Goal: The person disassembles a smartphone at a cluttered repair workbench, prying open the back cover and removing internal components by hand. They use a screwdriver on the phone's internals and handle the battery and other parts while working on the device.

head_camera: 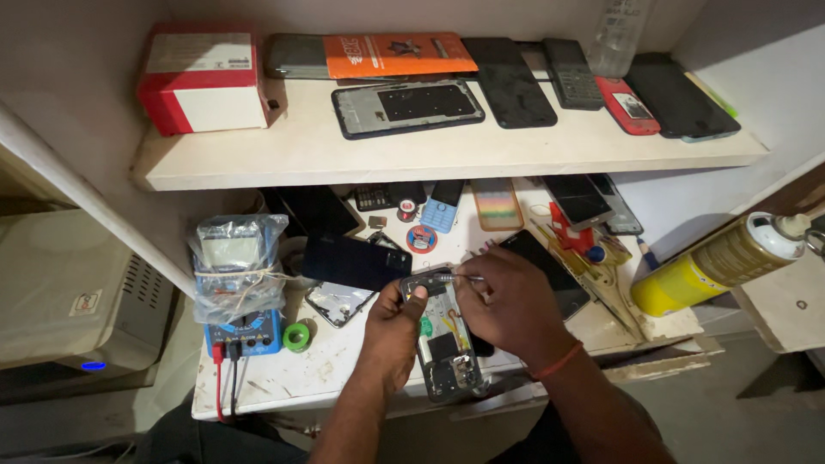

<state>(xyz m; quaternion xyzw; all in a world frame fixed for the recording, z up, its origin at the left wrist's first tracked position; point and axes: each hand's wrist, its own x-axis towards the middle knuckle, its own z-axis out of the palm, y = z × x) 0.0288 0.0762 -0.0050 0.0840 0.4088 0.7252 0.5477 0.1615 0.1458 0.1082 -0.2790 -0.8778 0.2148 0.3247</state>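
Note:
An opened phone (447, 344) with its back off and the inner boards showing lies on the white worktable (284, 378). My left hand (391, 331) grips its left edge, thumb up near the top corner. My right hand (511, 305) is closed on a thin metal tool (460, 277), its tip at the phone's upper end by the camera area. A red thread circles my right wrist.
A plastic-wrapped multimeter (239, 283) with red and black leads stands at the left, a green tape roll (296, 336) beside it. Dark phones and loose parts crowd the table. The shelf (447, 150) above holds more phones and a red-and-white box (204, 77). A yellow gas can (718, 262) lies right.

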